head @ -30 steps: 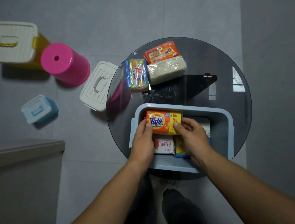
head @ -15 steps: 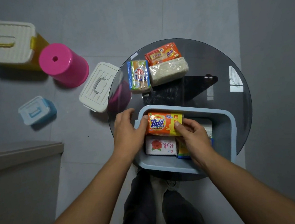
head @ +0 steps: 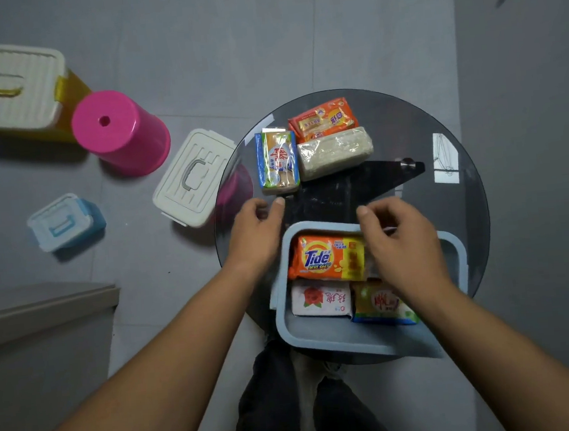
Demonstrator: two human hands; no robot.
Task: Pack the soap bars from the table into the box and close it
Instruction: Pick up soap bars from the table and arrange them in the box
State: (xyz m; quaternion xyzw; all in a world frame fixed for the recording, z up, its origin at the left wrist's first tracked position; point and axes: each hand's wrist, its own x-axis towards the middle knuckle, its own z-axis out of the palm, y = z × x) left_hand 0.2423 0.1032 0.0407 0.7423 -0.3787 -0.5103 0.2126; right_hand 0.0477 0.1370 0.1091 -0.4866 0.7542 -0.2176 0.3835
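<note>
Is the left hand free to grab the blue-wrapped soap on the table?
Probably yes: the left hand is empty and open, just short of the blue-wrapped soap, with only bare glass table between them.

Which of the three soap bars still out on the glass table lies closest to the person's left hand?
The blue-and-yellow wrapped bar, standing lengthwise just beyond the left hand. The orange bar and the clear-wrapped pale bar lie farther right.

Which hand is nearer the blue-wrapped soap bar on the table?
Left hand, just below the blue-wrapped soap bar, apart; right hand sits farther, over the box.
</note>
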